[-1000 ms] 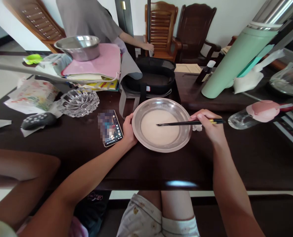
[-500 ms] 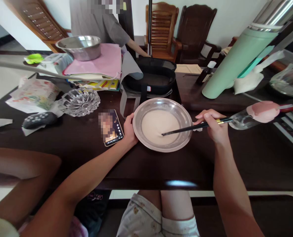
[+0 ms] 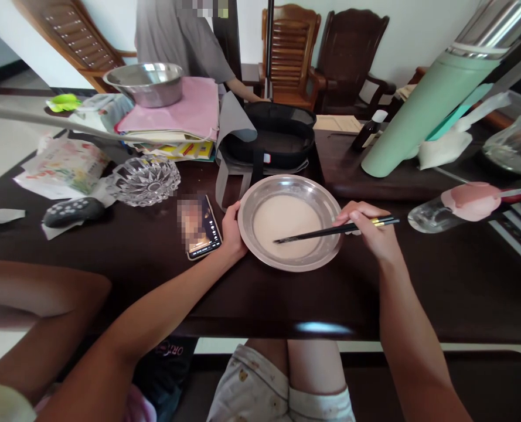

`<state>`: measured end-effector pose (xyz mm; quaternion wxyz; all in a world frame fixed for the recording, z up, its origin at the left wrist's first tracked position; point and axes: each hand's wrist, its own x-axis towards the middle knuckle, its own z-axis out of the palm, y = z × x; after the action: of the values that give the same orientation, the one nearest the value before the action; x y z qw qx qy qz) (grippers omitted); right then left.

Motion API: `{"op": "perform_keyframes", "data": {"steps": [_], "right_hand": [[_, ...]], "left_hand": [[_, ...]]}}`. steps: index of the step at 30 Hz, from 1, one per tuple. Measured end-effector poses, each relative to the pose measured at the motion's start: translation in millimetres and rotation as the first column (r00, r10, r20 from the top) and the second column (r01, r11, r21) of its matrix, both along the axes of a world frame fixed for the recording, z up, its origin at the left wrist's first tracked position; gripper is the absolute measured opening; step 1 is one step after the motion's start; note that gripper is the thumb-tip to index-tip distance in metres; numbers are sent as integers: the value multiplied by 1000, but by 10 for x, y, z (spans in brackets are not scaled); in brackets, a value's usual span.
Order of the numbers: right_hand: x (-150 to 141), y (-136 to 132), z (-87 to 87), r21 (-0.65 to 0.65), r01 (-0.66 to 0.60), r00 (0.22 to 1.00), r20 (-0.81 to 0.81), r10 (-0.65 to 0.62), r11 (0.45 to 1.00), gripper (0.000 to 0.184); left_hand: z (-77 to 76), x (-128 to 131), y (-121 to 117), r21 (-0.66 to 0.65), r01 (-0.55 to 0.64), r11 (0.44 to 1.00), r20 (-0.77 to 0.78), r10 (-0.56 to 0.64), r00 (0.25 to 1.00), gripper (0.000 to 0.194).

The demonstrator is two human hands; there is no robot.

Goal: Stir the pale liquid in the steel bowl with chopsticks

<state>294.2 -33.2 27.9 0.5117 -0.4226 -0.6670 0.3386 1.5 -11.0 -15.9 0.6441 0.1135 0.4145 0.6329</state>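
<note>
Room: pale walls; at the far side, a brown slatted chair [image 3: 289, 50] and, to its right, a darker wooden chair [image 3: 352, 55]. Surface: dark glossy table [image 3: 251, 302].

Central item: one shallow metal bowl [image 3: 292, 265], on the table near its near edge, holding pale, milky liquid [image 3: 295, 214].

Left hand [image 3: 232, 231]: at the bowl's left side, thumb up at the rim, holding it; the other fingers are largely hidden.

Right hand [image 3: 368, 225]: to the right of the bowl, fingers closed around dark chopsticks [image 3: 326, 232] with gold bands. Chopstick tips in the liquid, left of its middle and toward the near side.

Left of the bowl: one phone [image 3: 211, 228], screen lit, partly blurred, just beside the left hand; one cut-glass dish [image 3: 148, 183], farther off; one floral tissue pack [image 3: 67, 167], far left.

Far left: one deep metal basin [image 3: 155, 94], atop a pink folder [image 3: 201, 111] on a stack. Beyond the stack, one person in a grey shirt [image 3: 176, 47], arm reaching right.

Beyond the bowl: one black bag [image 3: 282, 143], top open.

Right: one pale green flask [image 3: 431, 114], tilted in view; nearer, one clear bottle with a pink top [image 3: 471, 201], lying down.
</note>
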Motion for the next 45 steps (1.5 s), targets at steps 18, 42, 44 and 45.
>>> {"op": "perform_keyframes", "data": {"steps": [18,42,44,45], "right_hand": [[28,9,4,2,36,999,0,-36,999,33],[-16,-13,53,-1,-21,998,57,21,1000,39],[-14,-7,65,7,15,996,92,-16,1000,39],[2,-5,62,9,49,995,82,-49,999,38]], "left_hand": [[84,0,-31,-46,-4,999,11,4,1000,18],[36,-9,-20,-28,9,1000,-6,-9,1000,22],[40,-9,-22,-34,4,999,-5,-4,1000,21],[43,-7,-23,-38,0,999,-6,0,1000,21]]}}
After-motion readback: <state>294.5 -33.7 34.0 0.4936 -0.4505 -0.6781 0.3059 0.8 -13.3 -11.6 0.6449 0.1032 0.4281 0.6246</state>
